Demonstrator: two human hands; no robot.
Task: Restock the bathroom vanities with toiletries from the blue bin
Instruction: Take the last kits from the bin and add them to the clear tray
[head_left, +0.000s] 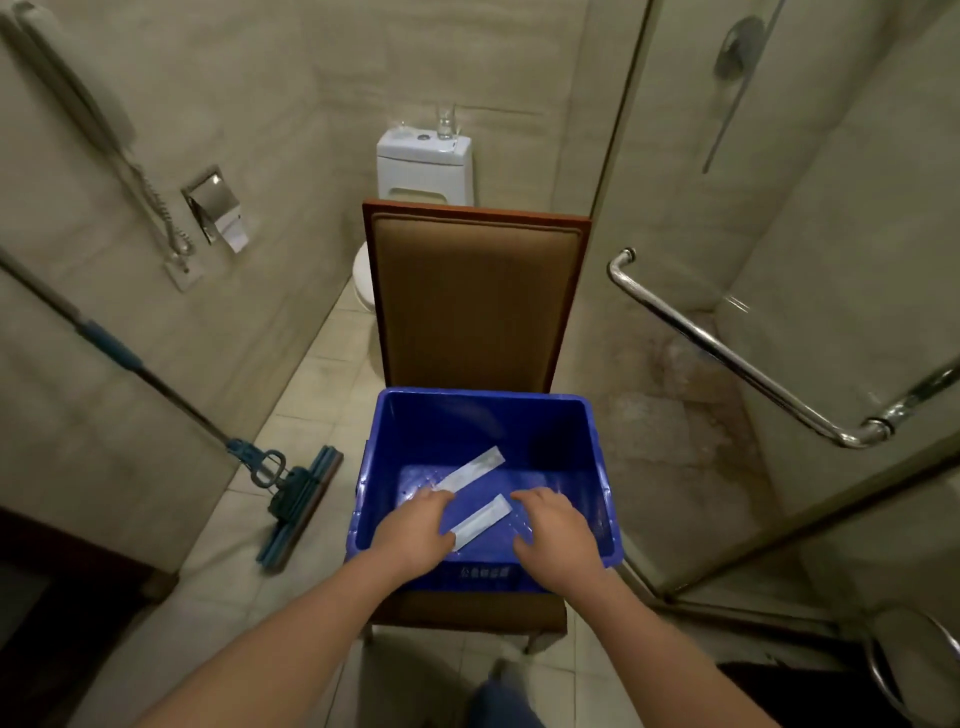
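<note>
Left hand (415, 527) spread over white sachet (484, 518), right hand (556, 526) spread, blue bin (467, 418), label (484, 572) unreadable

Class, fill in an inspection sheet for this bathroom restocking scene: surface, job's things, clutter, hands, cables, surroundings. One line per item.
Surface: chair seat carries the blue bin.
Job's things: two white packets lie on the bin's floor, the far packet and the near packet; nothing else is seen inside.
Clutter: mop with its head on the floor tiles to the left and its handle slanting up along the wall.
Hands: left hand is at the near ends of both packets, grip unclear; right hand is relaxed beside the near packet, holding nothing.
Cables: coiled phone cord on the left wall.
Surroundings: toilet with a glass on the cistern; shower door handle.
</note>
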